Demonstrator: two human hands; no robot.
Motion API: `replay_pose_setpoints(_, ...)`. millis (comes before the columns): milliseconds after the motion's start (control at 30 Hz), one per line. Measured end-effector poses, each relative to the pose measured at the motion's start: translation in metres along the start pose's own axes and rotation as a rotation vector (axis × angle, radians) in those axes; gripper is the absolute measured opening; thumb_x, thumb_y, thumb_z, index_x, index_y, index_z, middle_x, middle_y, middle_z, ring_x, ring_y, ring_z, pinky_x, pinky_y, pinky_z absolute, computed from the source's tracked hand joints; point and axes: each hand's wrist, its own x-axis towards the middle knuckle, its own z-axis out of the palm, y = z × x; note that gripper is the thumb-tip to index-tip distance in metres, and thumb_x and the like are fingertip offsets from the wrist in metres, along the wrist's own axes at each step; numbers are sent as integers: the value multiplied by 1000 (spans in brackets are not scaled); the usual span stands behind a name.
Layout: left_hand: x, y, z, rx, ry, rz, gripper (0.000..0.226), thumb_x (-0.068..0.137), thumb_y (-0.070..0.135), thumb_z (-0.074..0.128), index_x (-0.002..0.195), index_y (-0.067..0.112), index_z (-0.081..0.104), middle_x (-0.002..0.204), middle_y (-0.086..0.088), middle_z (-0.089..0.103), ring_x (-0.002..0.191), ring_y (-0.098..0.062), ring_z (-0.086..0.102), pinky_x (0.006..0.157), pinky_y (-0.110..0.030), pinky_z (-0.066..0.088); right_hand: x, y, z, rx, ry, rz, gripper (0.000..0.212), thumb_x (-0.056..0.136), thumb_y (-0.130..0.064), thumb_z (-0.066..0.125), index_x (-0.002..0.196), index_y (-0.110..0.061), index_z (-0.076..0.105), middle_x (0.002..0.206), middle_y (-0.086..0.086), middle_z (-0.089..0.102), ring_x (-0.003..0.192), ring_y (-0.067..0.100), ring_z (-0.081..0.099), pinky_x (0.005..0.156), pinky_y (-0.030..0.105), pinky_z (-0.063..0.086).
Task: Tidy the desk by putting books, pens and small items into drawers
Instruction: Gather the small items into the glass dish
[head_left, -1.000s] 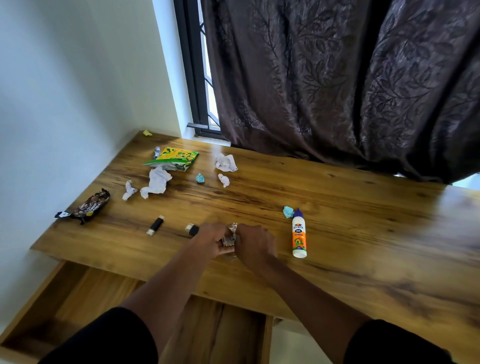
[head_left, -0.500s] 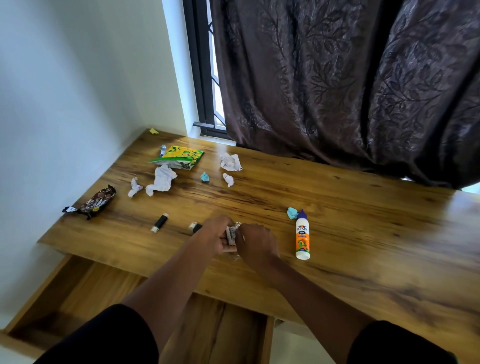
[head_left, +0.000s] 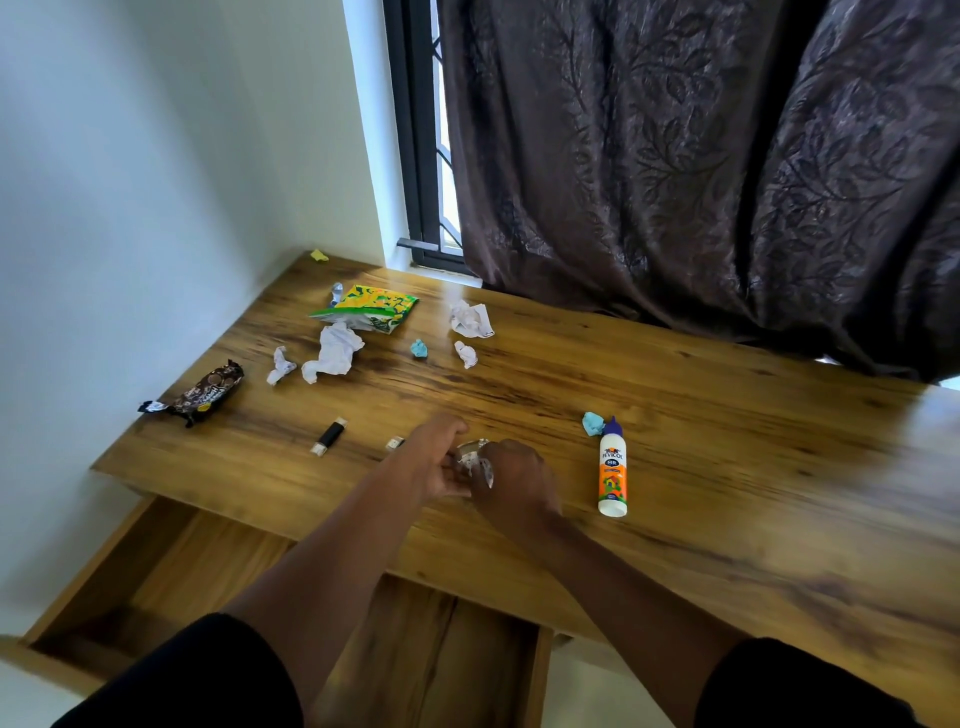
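My left hand (head_left: 435, 460) and my right hand (head_left: 511, 480) meet near the front of the wooden desk (head_left: 727, 467). Between them they hold a small shiny silver item (head_left: 474, 458), mostly hidden by the fingers. A black USB stick (head_left: 328, 437) lies left of my hands, and a second small black piece (head_left: 395, 443) peeks out beside my left wrist. A white and orange glue bottle (head_left: 612, 473) lies to the right. An open wooden drawer (head_left: 171, 566) sits below the desk front, under my forearms.
Crumpled white papers (head_left: 335, 353), a yellow-green packet (head_left: 376, 306), a brown biscuit wrapper (head_left: 205, 393) and small blue paper balls (head_left: 592, 423) are scattered over the left and middle of the desk. A white wall stands left; a dark curtain (head_left: 701, 156) hangs behind.
The view has shifted slightly. My hands have stayed together at the same spot on the desk, still working the small silver item between the fingers.
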Motion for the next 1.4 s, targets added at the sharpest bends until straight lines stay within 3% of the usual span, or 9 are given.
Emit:
replay_pose_setpoints(167,0,-8,-6,104,46,72,28,97,5,58,121,-9,55,101,-28,68,83,-38,71,60,-45,61,1,6,2,10,-43,-23,21,90,-31,64,108,-20,68,106,0,65,100,20,61,74,33,52)
replay_pose_setpoints(300,11,-20,-11,271,152,190,13,90,-7,66,101,-13,68,89,-28,74,73,-34,76,65,-46,65,3,13,1,56,-64,-44,27,88,-17,68,116,-18,69,113,3,67,106,22,61,85,36,54)
replay_pose_setpoints(367,16,-26,-14,423,221,279,4,87,-6,70,88,-4,74,84,-23,76,67,-29,77,66,-46,65,4,17,-1,82,-77,-71,30,90,-14,66,119,-15,68,115,5,67,106,22,62,88,36,53)
replay_pose_setpoints(500,20,-33,-14,797,347,422,21,73,4,80,77,25,76,69,2,75,59,-15,75,63,-36,65,7,21,0,148,-50,-103,28,88,-17,67,116,-14,69,110,6,69,100,24,65,86,41,54)
replay_pose_setpoints(633,14,-36,-8,1047,378,545,15,78,20,81,86,31,75,85,8,74,81,-13,72,64,-25,53,10,22,0,187,-29,-120,20,89,-14,68,108,-17,68,104,1,69,95,18,63,81,42,55)
replay_pose_setpoints(833,20,-43,-8,1142,397,640,27,78,29,79,105,26,74,108,0,71,97,-20,68,69,-27,44,11,27,6,119,-26,-84,9,86,-17,67,94,-18,66,95,3,66,86,22,62,73,44,55)
replay_pose_setpoints(1000,20,-44,-6,1217,349,674,31,79,33,80,106,21,70,108,-2,60,98,-22,64,71,-30,44,12,27,7,26,-16,-26,7,92,-28,65,97,-24,67,98,-2,68,89,19,64,71,38,56)
replay_pose_setpoints(1233,21,-43,-8,1239,342,724,50,74,37,83,117,19,65,112,-4,64,101,-23,65,73,-29,45,21,22,5,12,-25,40,10,93,-36,65,96,-27,69,89,-7,71,82,15,66,70,35,58)
replay_pose_setpoints(1400,23,-39,-11,1246,309,736,48,68,42,87,108,22,68,107,0,67,103,-20,64,73,-29,45,30,18,5,6,-25,78,12,92,-39,65,95,-28,70,87,-7,70,81,16,66,68,33,57)
